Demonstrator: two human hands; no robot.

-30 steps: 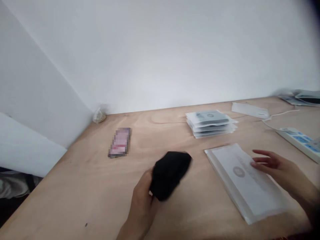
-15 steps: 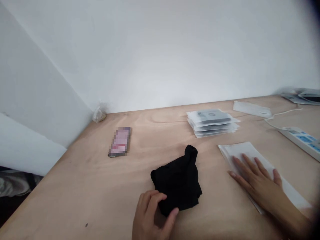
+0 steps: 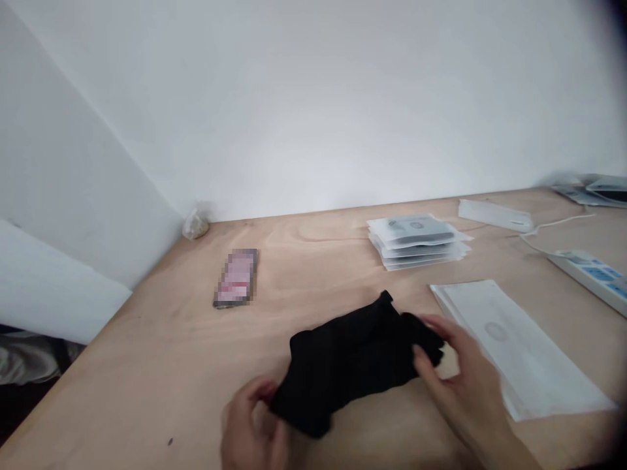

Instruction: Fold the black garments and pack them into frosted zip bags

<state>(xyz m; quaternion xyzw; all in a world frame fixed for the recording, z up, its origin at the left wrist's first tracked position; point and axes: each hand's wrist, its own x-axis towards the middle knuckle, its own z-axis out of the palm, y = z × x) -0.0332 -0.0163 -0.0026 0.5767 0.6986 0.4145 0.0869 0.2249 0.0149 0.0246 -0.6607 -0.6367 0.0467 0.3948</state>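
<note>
A black piece of cloth (image 3: 353,362) lies stretched out on the wooden table (image 3: 147,365) in front of me. My left hand (image 3: 249,431) grips its near left end, fingers curled round the fabric. My right hand (image 3: 460,385) pinches its right end, thumb and fingers closed on the edge. Just right of the cloth lies a flat stack of white plastic bags (image 3: 514,346).
A phone (image 3: 236,277) lies on the left part of the table. Behind the cloth stands a pile of packed bags (image 3: 416,241). A white power strip (image 3: 592,277) with its cable lies at the right edge. A crumpled bit of plastic (image 3: 194,225) sits in the corner by the wall.
My right hand has left the stack of white bags and taken hold of the cloth's right end. The bundled cloth has been pulled out wider between both hands.
</note>
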